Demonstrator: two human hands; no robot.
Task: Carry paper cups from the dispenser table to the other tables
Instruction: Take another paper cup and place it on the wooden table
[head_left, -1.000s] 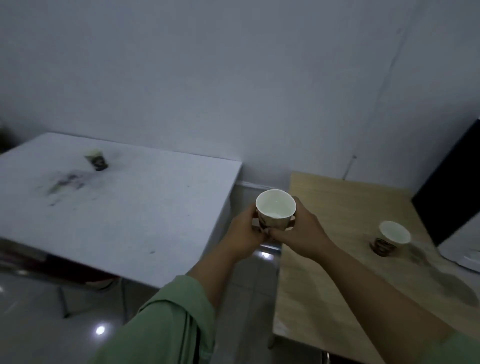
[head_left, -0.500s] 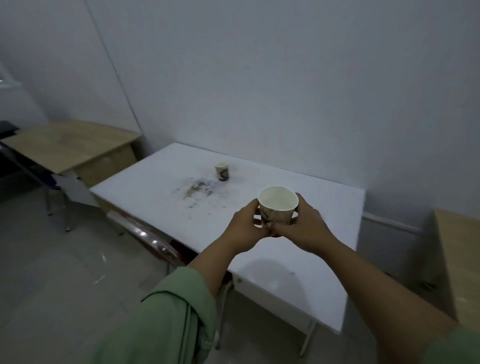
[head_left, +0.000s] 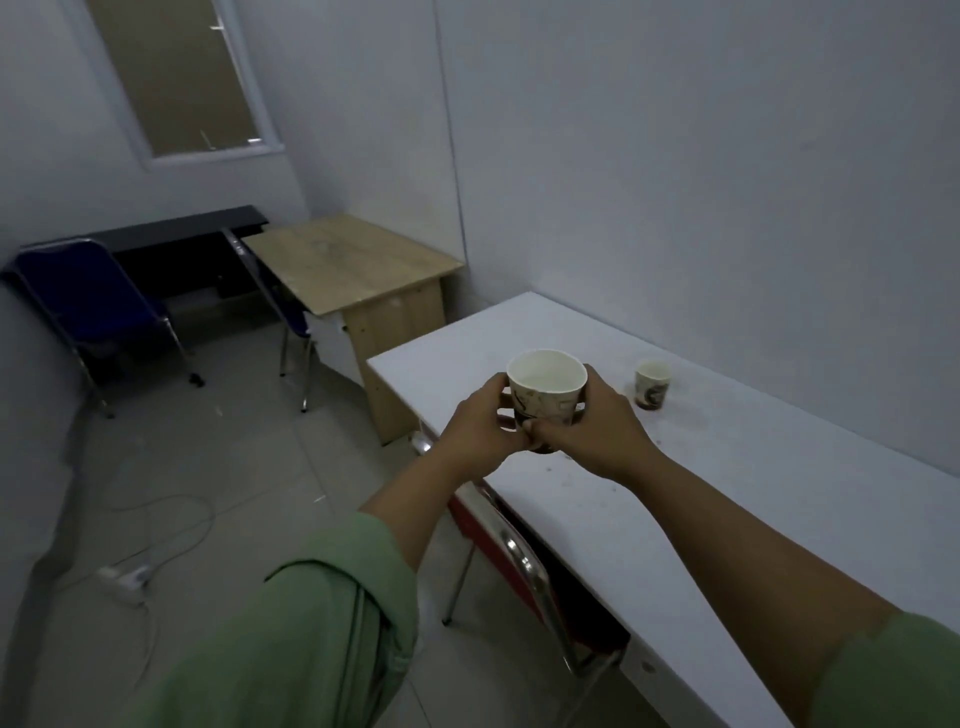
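Two hands closed around one paper cup (head_left: 545, 395), held upright over the near left edge of the white bench (head_left: 727, 493). Left hand (head_left: 480, 431) wrapped round the cup's left side, right hand (head_left: 597, 428) round its right side, fingers meeting beneath the printed wall. Rim facing up, inside pale; contents cannot be told. Green sleeves (head_left: 291, 639) pushed back on both forearms.

Just beyond the right hand, a second, smaller-looking paper cup (head_left: 652, 385) standing upright on the white bench, apart from the held one, on a patch of dark smudges. Tucked under the bench's near side, a red chair with a chrome frame (head_left: 519, 561).

Farther back in the corner, a wooden bench (head_left: 353, 260) against the wall, a black bench (head_left: 182, 234) to its left, and a blue folding chair (head_left: 88, 296) in front of that. On the tiled floor (head_left: 234, 467) at lower left, a white power strip (head_left: 124, 579) with a looping cable. High on the left wall, a window (head_left: 176, 78).
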